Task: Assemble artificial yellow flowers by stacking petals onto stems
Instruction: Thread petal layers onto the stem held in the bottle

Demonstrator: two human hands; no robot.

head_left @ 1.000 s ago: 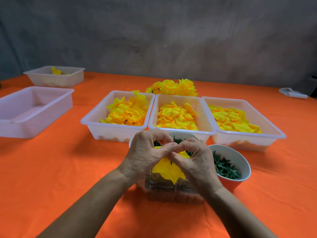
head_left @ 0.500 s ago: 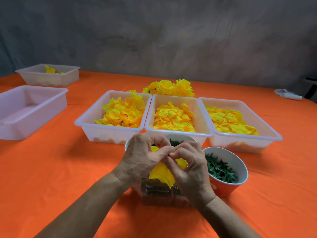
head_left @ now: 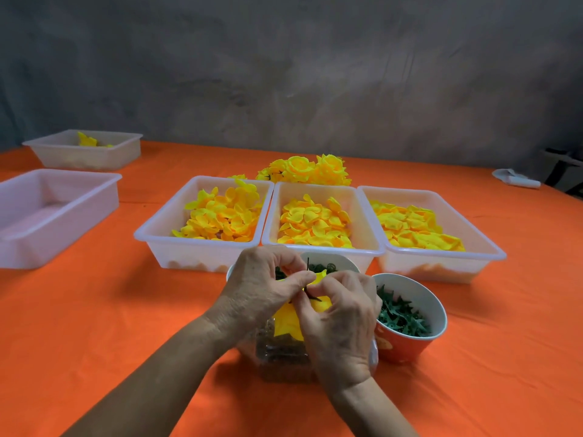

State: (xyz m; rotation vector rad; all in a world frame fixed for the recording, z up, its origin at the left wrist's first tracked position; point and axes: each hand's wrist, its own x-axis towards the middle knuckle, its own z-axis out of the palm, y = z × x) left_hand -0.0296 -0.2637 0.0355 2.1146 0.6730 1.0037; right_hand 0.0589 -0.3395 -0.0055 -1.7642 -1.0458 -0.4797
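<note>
Head view, three tubs (head_left: 202, 253) of yellow petals (head_left: 310, 223) — left hand (head_left: 262, 291), right hand (head_left: 340, 323), each grip pinching a petal-stacked stem (head_left: 308, 269).

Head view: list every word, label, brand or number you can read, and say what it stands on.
None can be read.
The red bowl bears a yellow mark low on its side, too blurred to tell whether it is lettering.
The trays, the orange tablecloth and the wall show no text.

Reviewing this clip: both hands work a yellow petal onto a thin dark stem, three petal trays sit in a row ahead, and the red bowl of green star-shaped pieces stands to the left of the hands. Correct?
Not quite. In the head view the red bowl of green pieces stands to the right of the hands, beside the right hand. The rest holds: left hand and right hand work the yellow petal on the stem, three petal trays ahead.
</note>
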